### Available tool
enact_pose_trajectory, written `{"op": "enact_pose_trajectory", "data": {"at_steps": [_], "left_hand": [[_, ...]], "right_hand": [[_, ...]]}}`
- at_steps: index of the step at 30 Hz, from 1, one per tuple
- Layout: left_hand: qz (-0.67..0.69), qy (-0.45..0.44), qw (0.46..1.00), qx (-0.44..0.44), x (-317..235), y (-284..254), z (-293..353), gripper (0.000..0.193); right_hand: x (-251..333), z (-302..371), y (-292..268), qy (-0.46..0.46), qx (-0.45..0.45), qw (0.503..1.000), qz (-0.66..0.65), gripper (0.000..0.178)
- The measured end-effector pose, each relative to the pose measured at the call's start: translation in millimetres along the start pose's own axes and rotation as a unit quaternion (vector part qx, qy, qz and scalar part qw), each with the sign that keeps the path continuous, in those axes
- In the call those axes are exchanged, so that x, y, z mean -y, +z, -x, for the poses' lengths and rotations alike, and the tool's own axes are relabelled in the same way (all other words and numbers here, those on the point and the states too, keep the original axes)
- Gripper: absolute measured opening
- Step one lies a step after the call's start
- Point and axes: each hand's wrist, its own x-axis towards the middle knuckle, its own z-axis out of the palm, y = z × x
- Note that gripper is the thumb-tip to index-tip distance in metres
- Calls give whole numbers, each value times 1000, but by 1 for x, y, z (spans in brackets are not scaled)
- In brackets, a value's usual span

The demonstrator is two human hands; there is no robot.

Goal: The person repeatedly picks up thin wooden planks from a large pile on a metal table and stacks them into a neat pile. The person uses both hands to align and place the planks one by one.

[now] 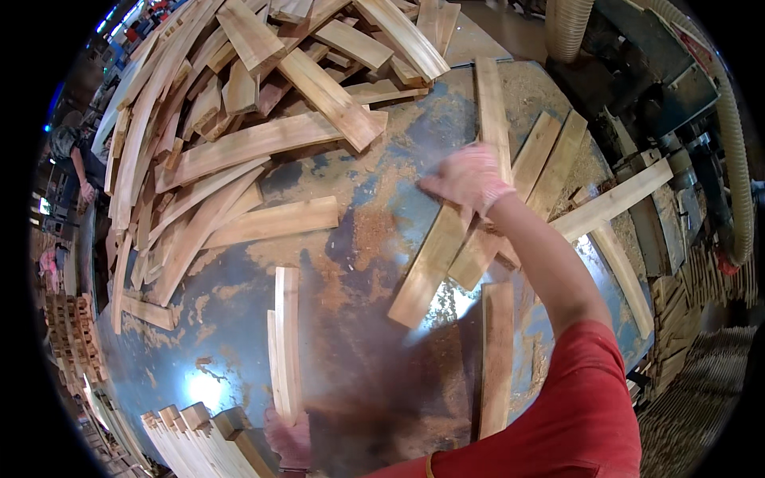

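My left hand (288, 440), in a pinkish work glove, is closed round the lower end of a pair of narrow, pale wooden slats (285, 342) pointing away from me. Reaching forward, my right hand (472, 179) in a similar glove is over a group of loose boards. Below it lies a slanted wooden board (432, 267), and a longer plank (492, 107) runs beyond its fingers. Those fingers are slightly blurred and partly hidden, so their grip is unclear. Two slanted boards (550, 163) lie just to its right. Nearer me, another board (497, 350) lies lengthwise.
A large heap of wooden boards (279, 135) covers the far left of the sawdust-strewn blue table (343, 279). Several slats (199, 446) stand in a row at the near left. Machinery with a ribbed hose (741, 159) is at right. Another person (76, 155) is at far left.
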Motion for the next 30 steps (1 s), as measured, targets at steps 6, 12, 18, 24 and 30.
{"op": "enact_pose_trajectory", "data": {"at_steps": [6, 12, 18, 24, 30], "left_hand": [[-16, -3, 1000, 18, -3, -7, -7, 64], [-49, -43, 995, 74, -30, -32, -7, 59], [-32, 46, 998, 37, 2, -13, -10, 68], [90, 33, 987, 130, 33, -31, 10, 67], [188, -16, 964, 188, 133, -37, 134, 62]], "right_hand": [[-46, 18, 34, 265, -151, 945, -119, 86], [41, 67, 53, 223, -122, 940, -229, 93], [109, 172, 72, 227, -154, 892, -360, 96], [187, 278, 82, 71, -73, 565, -818, 95], [338, 455, 127, 68, 92, 518, -848, 82]]}}
